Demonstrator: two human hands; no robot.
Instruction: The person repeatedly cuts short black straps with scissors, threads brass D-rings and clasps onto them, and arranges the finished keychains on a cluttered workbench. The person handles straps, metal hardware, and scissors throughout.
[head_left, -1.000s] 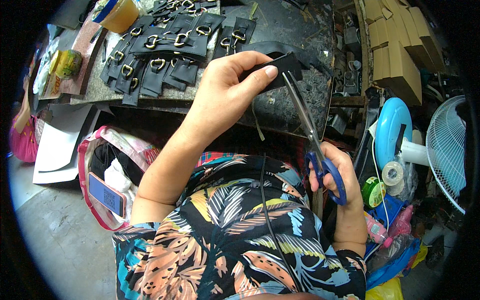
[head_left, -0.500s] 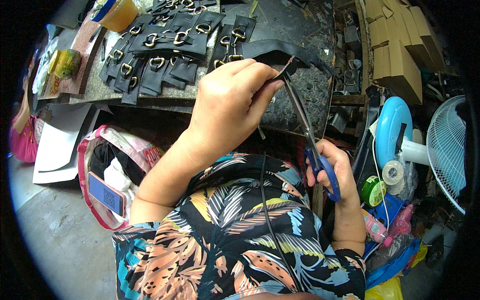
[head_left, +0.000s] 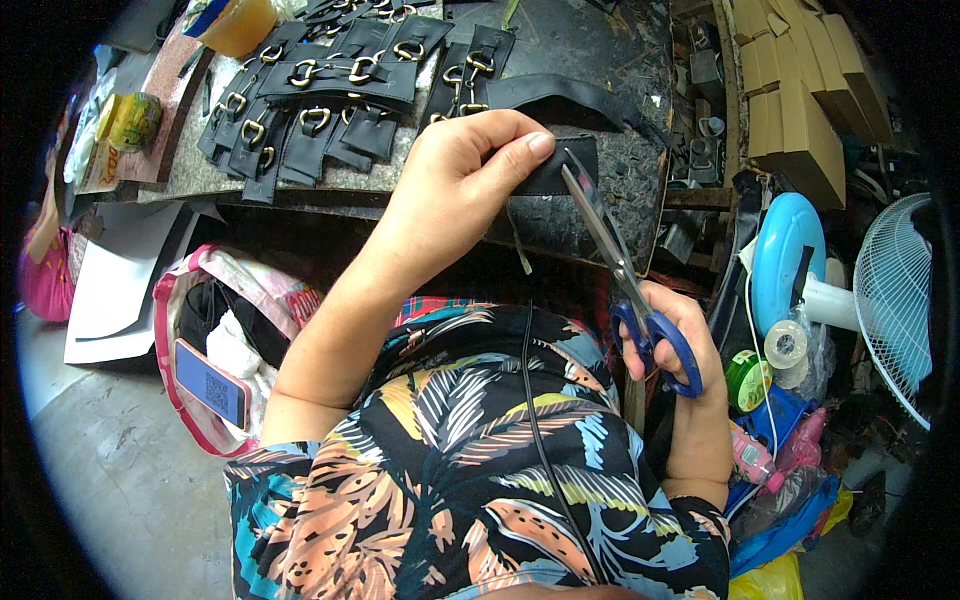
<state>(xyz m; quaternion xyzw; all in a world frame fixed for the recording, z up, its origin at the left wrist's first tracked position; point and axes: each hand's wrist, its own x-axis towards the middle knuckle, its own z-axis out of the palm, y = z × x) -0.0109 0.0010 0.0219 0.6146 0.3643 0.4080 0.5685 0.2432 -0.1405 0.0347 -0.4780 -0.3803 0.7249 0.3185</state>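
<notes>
My left hand [head_left: 465, 175] pinches a black leather strap piece [head_left: 572, 160] between thumb and fingers above the bench's front edge. The piece lies nearly flat to the view, with stitching along its edge; its left part is hidden behind the hand. In my right hand [head_left: 685, 320] are scissors [head_left: 610, 238] with blue handles, fingers through the loops. Their blades point up and left, slightly parted, with the tips at the leather's right end. Whether the tips touch it, I cannot tell. Beyond lies a curved black leather strip [head_left: 560, 95].
Black leather straps with metal rings [head_left: 340, 80] are heaped on the bench [head_left: 625, 50]. A tub [head_left: 240, 25] and a yellow-green jar [head_left: 132, 122] stand at left. Below is a bag with a phone [head_left: 212, 383]. Cardboard boxes [head_left: 800, 130] and a fan [head_left: 895, 290] are at right.
The leather piece has turned from edge-on to showing its flat face, and my left thumb now lies on top. The scissors' handles have spread wider and the blades have parted a little.
</notes>
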